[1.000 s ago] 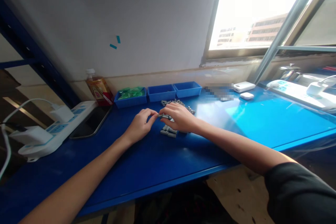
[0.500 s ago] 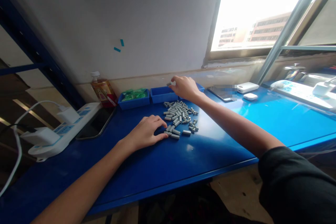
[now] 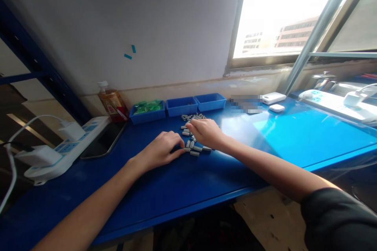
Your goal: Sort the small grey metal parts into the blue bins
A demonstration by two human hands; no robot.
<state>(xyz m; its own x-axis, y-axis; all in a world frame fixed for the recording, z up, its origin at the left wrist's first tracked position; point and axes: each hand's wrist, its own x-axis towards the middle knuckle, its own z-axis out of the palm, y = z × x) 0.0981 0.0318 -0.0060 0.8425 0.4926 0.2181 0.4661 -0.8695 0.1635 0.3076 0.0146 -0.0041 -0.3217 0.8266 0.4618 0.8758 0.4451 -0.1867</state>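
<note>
A loose pile of small grey metal spacers (image 3: pixel 185 133) lies on the blue tabletop (image 3: pixel 165 196), partly covered by my right hand (image 3: pixel 206 132). That hand is over the pile with its fingers closed; whatever is between them is hidden. At the pile's near left edge, my left hand (image 3: pixel 161 149) has its thumb and index fingertips pinched together at the end of a single spacer (image 3: pixel 187 150). Behind the pile stand the middle blue tray (image 3: pixel 182 107), with a few dark pieces in it, and the right blue tray (image 3: pixel 210 102).
Green packets fill the left blue tray (image 3: pixel 148 116). Beside it stands a bottle of amber liquid (image 3: pixel 110 100). A phone (image 3: pixel 103 141) and a power strip (image 3: pixel 63 157) with chargers lie at left. To the right are white devices (image 3: pixel 273 98) and another power strip (image 3: pixel 332 106).
My right hand has come down from above the trays to the pile; the spacer it held is no longer visible. My left thumb and index finger have drawn together. The view has shifted slightly.
</note>
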